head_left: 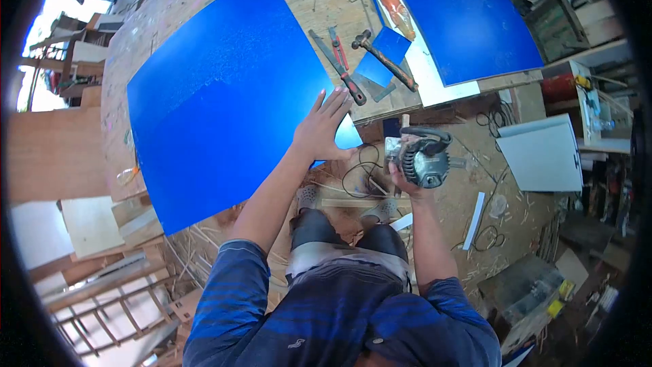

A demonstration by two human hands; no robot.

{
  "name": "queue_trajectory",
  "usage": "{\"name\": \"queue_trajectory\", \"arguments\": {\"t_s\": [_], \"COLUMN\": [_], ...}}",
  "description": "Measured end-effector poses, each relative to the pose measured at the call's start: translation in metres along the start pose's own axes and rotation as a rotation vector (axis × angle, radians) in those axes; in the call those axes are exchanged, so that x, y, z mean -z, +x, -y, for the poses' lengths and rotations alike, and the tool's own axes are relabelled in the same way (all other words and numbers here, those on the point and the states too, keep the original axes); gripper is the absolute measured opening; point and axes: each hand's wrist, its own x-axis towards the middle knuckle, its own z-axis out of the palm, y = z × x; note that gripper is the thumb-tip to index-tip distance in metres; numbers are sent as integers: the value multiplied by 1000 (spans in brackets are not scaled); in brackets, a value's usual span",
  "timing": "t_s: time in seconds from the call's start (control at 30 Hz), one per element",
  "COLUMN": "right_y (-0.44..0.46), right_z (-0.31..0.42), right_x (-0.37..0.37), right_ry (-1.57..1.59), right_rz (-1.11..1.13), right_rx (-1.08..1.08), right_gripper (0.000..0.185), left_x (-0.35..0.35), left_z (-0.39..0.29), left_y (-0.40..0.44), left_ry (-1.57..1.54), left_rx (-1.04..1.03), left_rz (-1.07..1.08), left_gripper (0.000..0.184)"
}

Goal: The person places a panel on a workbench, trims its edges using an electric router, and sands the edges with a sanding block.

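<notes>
Presently, the left hand (324, 128) lies spread, gripping nothing, on the blue panel (227, 112) at the workbench's (146, 37) front edge; the right hand (407, 181) curls around the power tool (426, 160) beyond that edge. Tool: probably heavy; grip its body. Panel: likely slick.

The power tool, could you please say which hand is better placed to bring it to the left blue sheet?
Probably the right hand: it holds the power tool, with the left hand spread over the left blue sheet.
</notes>
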Motion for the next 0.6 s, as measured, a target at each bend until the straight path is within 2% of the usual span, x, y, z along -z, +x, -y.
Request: {"name": "queue_trajectory", "arguments": {"t_s": [0.03,0.07,0.13,0.17,0.23,0.3,0.4,0.43,0.53,0.57,0.6], "right_y": [1,1,4,10,15,20,26,32,46,46,49], "right_z": [5,12,20,10,-19,-42,-29,-26,-25,-29,-33], "right_x": [-1,2,4,1,-7,-12,2,7,26,24,22], "right_ry": [-881,-1636,-2257,-2125,-2560,-2893,-2295,-2223,-2157,-2090,-2081], "right_rz": [-54,35,236,302,407,522,232,171,34,14,-2], "right_rx": [153,240,242,168,290,457,144,53,71,33,22], "right_gripper": [70,71,72,72,67,64,64,64,72,80,79], "left_x": [0,2,5,-1,-20,-27,-28,-26,-14,-6,5], "left_z": [-2,-4,-6,-4,7,12,14,16,40,52,70], "left_y": [2,3,3,2,4,8,12,13,1,-9,-20], "left_ry": [-8,3,24,75,172,196,214,220,65,81,96], "left_rx": [19,55,120,239,459,548,606,609,473,457,444], "left_rz": [-3,-31,-90,-188,-388,-420,-427,-423,-410,-389,-371], "left_gripper": [120,117,111,107,100,91,84,83,76,74,73]}}
